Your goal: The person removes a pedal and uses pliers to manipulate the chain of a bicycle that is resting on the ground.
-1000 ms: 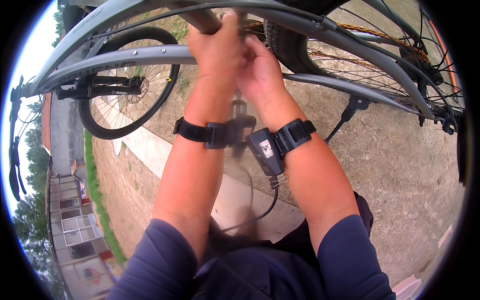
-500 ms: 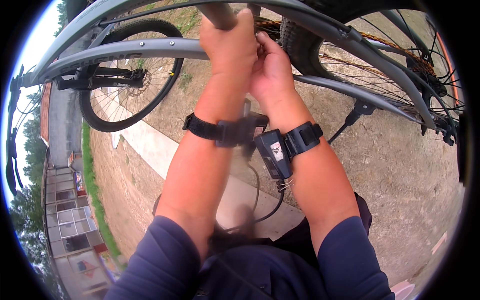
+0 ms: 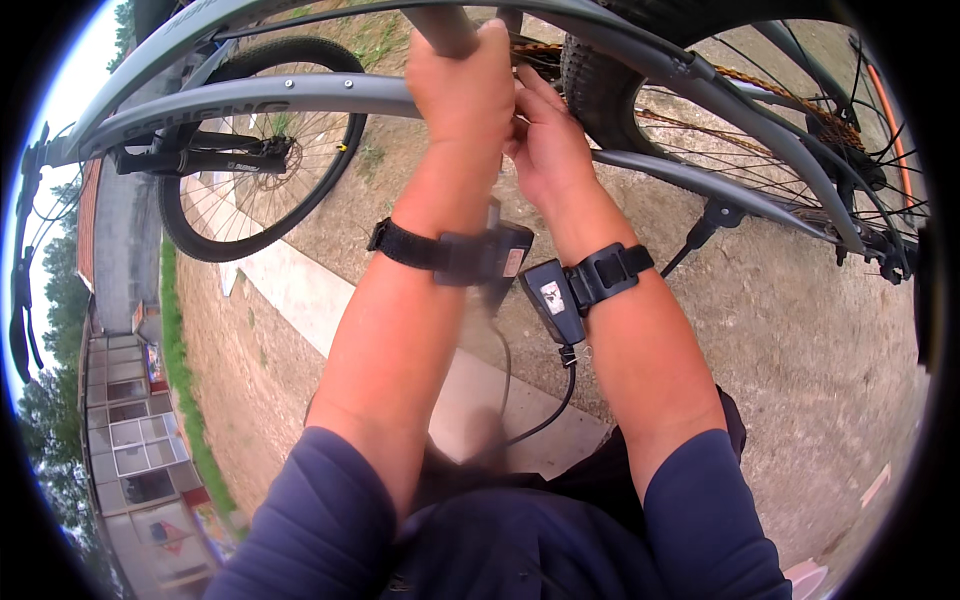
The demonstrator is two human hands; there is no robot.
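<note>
My left hand (image 3: 463, 85) is closed around an upright grey tube (image 3: 440, 25) of a bicycle frame (image 3: 370, 95). My right hand (image 3: 550, 145) is beside and just below it, fingers curled toward the chain (image 3: 530, 50) and rear tyre (image 3: 585, 95); its fingertips are partly hidden, so what they grip cannot be made out. Black straps with small devices and cables circle both wrists, one (image 3: 600, 280) clearly seen on my right forearm.
The front wheel (image 3: 262, 240) and handlebar (image 3: 30, 260) are at left, the rear wheel spokes and kickstand (image 3: 700, 235) at right. Below lie dirt ground (image 3: 800, 380) and a pale concrete strip (image 3: 300, 310). A building (image 3: 140, 440) and grass edge (image 3: 175, 360) are at far left.
Both hands and the frame appear shifted rightward from a second ago. My right hand's fingers have moved slightly, now more extended at the top, while my left stays closed on the tube.
</note>
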